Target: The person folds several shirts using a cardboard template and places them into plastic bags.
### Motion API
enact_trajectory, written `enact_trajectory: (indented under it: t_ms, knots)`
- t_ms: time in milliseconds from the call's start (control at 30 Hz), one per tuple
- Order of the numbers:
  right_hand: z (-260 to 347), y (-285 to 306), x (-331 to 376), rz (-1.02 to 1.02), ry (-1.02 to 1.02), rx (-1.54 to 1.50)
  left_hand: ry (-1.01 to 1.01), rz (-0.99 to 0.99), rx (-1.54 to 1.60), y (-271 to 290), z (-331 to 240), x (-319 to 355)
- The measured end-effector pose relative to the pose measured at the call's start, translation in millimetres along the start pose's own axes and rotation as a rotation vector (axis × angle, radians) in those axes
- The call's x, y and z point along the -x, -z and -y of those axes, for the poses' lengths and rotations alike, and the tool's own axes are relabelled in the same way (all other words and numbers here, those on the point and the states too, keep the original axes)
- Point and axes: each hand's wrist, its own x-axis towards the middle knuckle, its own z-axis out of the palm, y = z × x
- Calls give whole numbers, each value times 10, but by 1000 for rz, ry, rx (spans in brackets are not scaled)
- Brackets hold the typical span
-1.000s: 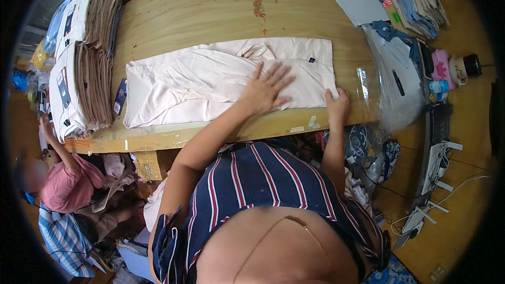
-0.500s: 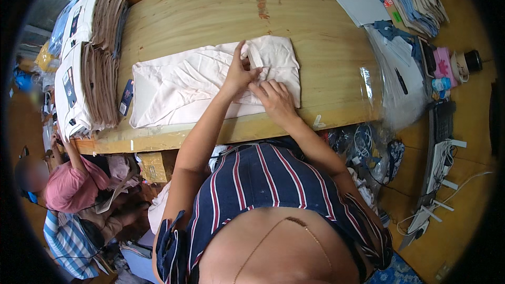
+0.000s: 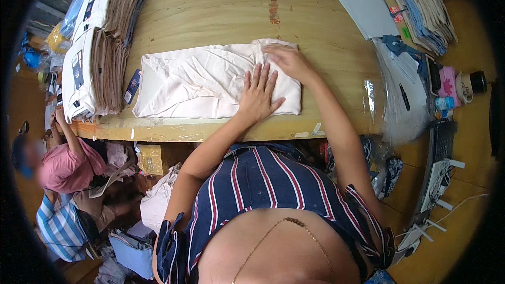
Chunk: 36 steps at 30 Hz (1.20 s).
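Note:
A pale pink folded garment point(image 3: 184, 84) lies lengthwise along the near side of the wooden table point(image 3: 210, 10), with creases across its middle. My left hand point(image 3: 258, 95) rests flat on its right half, fingers spread. Over the far right part of the garment is my right hand point(image 3: 289, 61), its fingers stretched to the left and slightly bent on the cloth; nothing shows gripped in it. A dark blue tag point(image 3: 132, 87) lies beside the garment's left end.
Tall stacks of folded garments point(image 3: 97, 73) stand at the left edge. White papers point(image 3: 363, 10), more folded clothes point(image 3: 421, 16), a black pen point(image 3: 404, 96) and a telephone point(image 3: 442, 139) are at the right. A person in pink point(image 3: 71, 165) sits at the lower left.
My left hand has let go of the cloth fold and now lies flat on the garment. My right hand has moved to the far right part, and the raised fold there lies flatter.

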Motion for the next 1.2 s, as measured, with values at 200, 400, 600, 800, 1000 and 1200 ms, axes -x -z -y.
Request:
enact_trajectory:
  t_ms: [200, 400, 600, 800, 1000, 1200]
  knots:
    - [-160, -219, -123, 278, -57, 429, 189, 164, -267, -23, -332, 194]
    - [-362, 12, 32, -33, -16, 144, -63, 104, -229, -238, -549, 270]
    - [-255, 341, 343, 148, -18, 191, 16, 79, -121, -93, -522, 85]
    - [-505, 665, 488, -17, -96, -442, 280, -220, 753, 784, -402, -18]
    - [671, 803, -478, -59, -168, -736, 685, -791, 1570, 1032, -206, 612]
    - [382, -871, -1366, 398, -342, -238, 1122, -715, 723, 323, 749, 1212]
